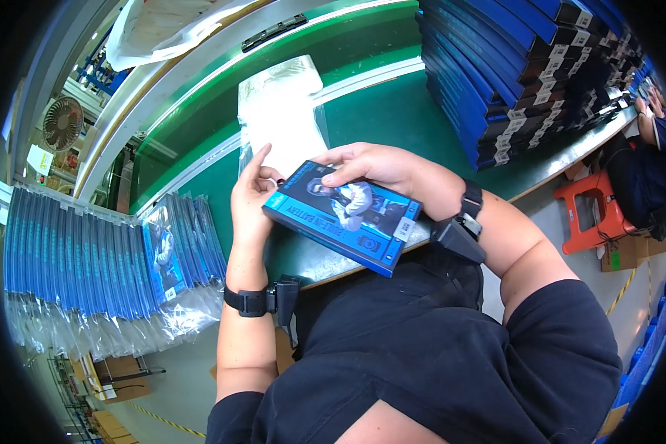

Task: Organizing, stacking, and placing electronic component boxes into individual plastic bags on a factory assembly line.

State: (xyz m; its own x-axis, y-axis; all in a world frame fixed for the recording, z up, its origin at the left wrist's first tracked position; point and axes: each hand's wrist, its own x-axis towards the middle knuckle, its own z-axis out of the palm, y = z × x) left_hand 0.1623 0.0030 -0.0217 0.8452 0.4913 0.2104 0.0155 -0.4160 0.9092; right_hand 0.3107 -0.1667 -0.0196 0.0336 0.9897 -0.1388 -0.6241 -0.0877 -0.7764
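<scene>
A flat blue and black printed box [348, 222] is held tilted above the front edge of the green table. My right hand [366, 166] grips its far side, thumb lying on the printed face and the fingers mostly hidden beneath. At the box's left end is my left hand [253, 189], fingers apart, with the palm beside the corner. Whether it touches the box, I cannot tell. Just beyond both hands lies a stack of clear plastic bags [281, 111], washed out by glare.
Tall stacks of blue and black boxes [488, 81] stand at the far right of the green table [377, 111]. To the left, a long row of bagged blue boxes [89, 251] stands on edge. An orange stool [592, 214] is on the floor at right. A fan [63, 120] sits far left.
</scene>
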